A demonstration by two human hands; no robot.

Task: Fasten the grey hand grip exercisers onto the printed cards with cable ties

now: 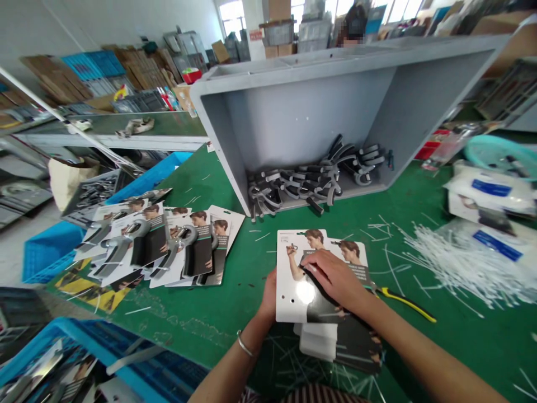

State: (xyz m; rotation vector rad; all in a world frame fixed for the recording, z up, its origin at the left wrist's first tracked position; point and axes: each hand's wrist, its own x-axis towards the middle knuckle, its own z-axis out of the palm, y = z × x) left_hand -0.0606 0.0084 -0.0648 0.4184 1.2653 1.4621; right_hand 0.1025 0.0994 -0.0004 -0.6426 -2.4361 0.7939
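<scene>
A printed cardboard packaging card (pixel 289 302) stands in front of me, showing a person's picture and small punched holes. My left hand (pixel 269 296) grips its left edge, with the fingers hidden behind it. My right hand (pixel 335 274) lies across the card's face, its fingers closed together near an upper hole; anything between the fingertips is too small to make out. More printed cards (pixel 356 341) lie beneath and behind this one. Beside my right wrist rest pliers with yellow-and-black handles (pixel 409 305).
A grey bin (pixel 310 112) on its side holds several hand grippers (pixel 293 182). Carded hand grippers (pixel 168 246) are piled at left. White cable ties (pixel 457 268) spread at right by plastic bags (pixel 499 240). A blue crate (pixel 138 358) stands lower left; a person (pixel 354 25) is at the back.
</scene>
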